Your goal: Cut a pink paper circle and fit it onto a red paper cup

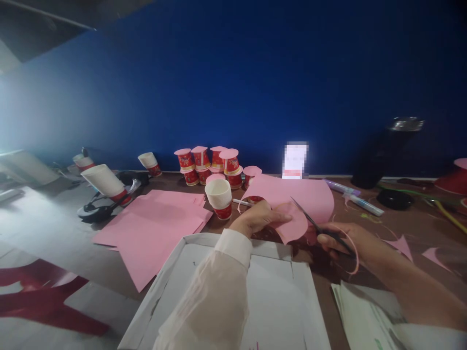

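Observation:
My left hand (257, 218) pinches a curved-edged sheet of pink paper (314, 197) near its lower left part, above the far edge of a white box lid. My right hand (339, 241) is closed round the handles of dark scissors (310, 218), whose blades point up and left against the paper. A thin pink paper strip (355, 248) curls over the right hand. Left of the paper stands a stack of white and red paper cups (219, 197). Behind it are several red cups (230, 164) topped with pink paper discs.
Pink sheets (156, 223) lie left of the white box lid (280, 291). A tilted cup stack (104, 180) stands farther left. Pink scraps (401, 246), pens (352, 195) and a black round object (394, 199) are on the right. Light papers (365, 316) lie at lower right.

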A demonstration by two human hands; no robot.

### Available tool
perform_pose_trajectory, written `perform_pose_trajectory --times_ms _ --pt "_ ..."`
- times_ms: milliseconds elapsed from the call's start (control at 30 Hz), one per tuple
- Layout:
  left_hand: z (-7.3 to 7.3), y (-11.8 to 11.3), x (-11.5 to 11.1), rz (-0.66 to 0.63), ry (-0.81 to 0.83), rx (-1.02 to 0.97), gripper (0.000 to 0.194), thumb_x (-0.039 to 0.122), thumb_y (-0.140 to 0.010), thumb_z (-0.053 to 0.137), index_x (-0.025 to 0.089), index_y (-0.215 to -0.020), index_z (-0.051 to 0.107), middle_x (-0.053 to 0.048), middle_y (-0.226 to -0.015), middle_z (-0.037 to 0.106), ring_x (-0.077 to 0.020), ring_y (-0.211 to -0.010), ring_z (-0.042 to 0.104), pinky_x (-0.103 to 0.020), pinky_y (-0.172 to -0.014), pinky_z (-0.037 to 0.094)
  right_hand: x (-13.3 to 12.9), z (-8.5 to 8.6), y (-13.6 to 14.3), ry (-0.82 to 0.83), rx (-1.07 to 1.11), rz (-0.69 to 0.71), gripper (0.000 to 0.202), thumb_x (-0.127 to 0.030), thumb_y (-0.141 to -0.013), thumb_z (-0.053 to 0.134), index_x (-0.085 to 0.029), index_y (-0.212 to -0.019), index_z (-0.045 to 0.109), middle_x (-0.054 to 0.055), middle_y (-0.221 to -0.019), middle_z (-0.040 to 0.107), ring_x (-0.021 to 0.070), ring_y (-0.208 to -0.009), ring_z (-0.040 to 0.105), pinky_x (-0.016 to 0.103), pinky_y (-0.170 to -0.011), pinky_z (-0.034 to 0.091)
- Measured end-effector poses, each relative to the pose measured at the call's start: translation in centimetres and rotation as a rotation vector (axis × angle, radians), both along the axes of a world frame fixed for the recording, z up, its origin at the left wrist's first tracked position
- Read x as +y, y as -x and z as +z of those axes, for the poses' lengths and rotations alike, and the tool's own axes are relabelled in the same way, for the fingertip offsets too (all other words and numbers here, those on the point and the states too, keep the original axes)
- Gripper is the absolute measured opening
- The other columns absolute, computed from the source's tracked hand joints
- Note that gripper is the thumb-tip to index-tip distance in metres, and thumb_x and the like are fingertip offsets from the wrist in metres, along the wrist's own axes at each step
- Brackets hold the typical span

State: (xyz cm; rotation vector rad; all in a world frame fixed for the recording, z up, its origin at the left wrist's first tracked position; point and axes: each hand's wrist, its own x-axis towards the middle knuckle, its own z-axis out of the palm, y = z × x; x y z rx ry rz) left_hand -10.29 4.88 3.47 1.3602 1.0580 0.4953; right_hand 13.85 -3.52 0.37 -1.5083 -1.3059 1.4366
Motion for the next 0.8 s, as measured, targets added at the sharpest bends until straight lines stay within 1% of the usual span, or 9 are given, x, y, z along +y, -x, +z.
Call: perform_pose_trajectory --times_ms 100,200,267,367,467,567,667,733,800 --pt "0.5 0.1 -0.3 -0.022 -0.030 0.026 0.025 0.030 -0.076 0.085 0.017 -0.070 0.065 0.001 -0.063 0.058 -0.0129 -0.057 0.052 -0.027 -0.054 0.042 -0.1 0.4 0.1 0.042 0.043 0.012 0.039 -0.042 -0.057 0.097 -0.019 -0.080 0.075 0.001 -0.063 0.063 0.0119 -0.054 0.054 0.023 -0.049 0.044" --pt "1.1 0.1 -0.6 -0.013 -0.036 0.058 0.028 0.031 -0.078 0.083 0.018 -0.066 0.062 0.003 -0.058 0.053 -0.0120 -0.054 0.049 -0.027 -0.053 0.041 0.0 0.0 -0.3 0.056 0.048 0.000 0.039 -0.048 -0.061 0.095 -0.020 -0.081 0.076 0.001 -0.065 0.064 0.0116 -0.054 0.055 0.023 -0.050 0.044" --pt "1.3 0.1 -0.7 -0.011 -0.020 0.045 0.025 0.030 -0.079 0.081 0.018 -0.067 0.063 0.002 -0.060 0.055 -0.0127 -0.055 0.051 -0.027 -0.055 0.043 0.1 -0.2 -0.5 0.056 0.033 0.005 0.041 -0.051 -0.063 0.094 -0.020 -0.081 0.075 0.001 -0.065 0.064 0.0118 -0.053 0.055 0.024 -0.050 0.043" --pt "1.1 0.1 -0.6 -0.009 0.000 0.013 0.020 0.026 -0.078 0.081 0.016 -0.070 0.066 0.000 -0.065 0.060 -0.0143 -0.061 0.055 -0.029 -0.059 0.046 0.1 -0.2 -0.4 0.043 0.004 0.004 0.041 -0.049 -0.061 0.095 -0.019 -0.080 0.074 0.000 -0.063 0.061 0.0116 -0.053 0.055 0.023 -0.049 0.042" --pt "0.8 0.2 -0.4 -0.020 0.014 0.006 0.020 0.029 -0.077 0.083 0.016 -0.074 0.068 -0.001 -0.067 0.062 -0.0151 -0.062 0.056 -0.030 -0.060 0.048 0.0 0.1 -0.2 0.076 -0.010 -0.023 0.042 -0.047 -0.058 0.096 -0.019 -0.079 0.074 -0.001 -0.062 0.059 0.0114 -0.052 0.055 0.023 -0.047 0.041" --pt "0.6 0.3 -0.3 -0.041 0.039 -0.010 0.022 0.032 -0.077 0.083 0.016 -0.075 0.068 0.000 -0.065 0.060 -0.0147 -0.059 0.056 -0.029 -0.058 0.047 -0.2 0.2 -0.2 0.052 -0.038 -0.029 0.038 -0.047 -0.062 0.094 -0.019 -0.075 0.073 -0.001 -0.061 0.059 0.0111 -0.051 0.055 0.022 -0.047 0.040" --pt "0.5 0.4 -0.2 -0.051 0.039 -0.044 0.018 0.029 -0.079 0.081 0.015 -0.078 0.070 0.000 -0.068 0.061 -0.0145 -0.062 0.058 -0.030 -0.062 0.049 -0.2 0.0 -0.2 0.036 -0.021 -0.025 0.037 -0.050 -0.065 0.092 -0.020 -0.077 0.074 0.000 -0.061 0.060 0.0114 -0.051 0.055 0.022 -0.045 0.039" --pt "0.3 0.4 -0.1 -0.073 0.016 -0.057 0.018 0.028 -0.077 0.083 0.015 -0.081 0.072 0.000 -0.071 0.064 -0.0145 -0.064 0.058 -0.030 -0.065 0.050 -0.2 0.0 -0.2 0.057 0.004 -0.017 0.039 -0.050 -0.062 0.094 -0.020 -0.079 0.075 0.000 -0.061 0.061 0.0112 -0.051 0.054 0.022 -0.046 0.040" --pt "0.1 0.4 0.1 -0.084 -0.008 -0.041 0.021 0.030 -0.074 0.086 0.014 -0.078 0.072 -0.001 -0.070 0.064 -0.0142 -0.064 0.058 -0.029 -0.064 0.050 -0.1 0.4 0.0 0.075 0.012 -0.025 0.042 -0.049 -0.057 0.096 -0.019 -0.075 0.074 0.000 -0.060 0.059 0.0093 -0.051 0.052 0.021 -0.047 0.040"
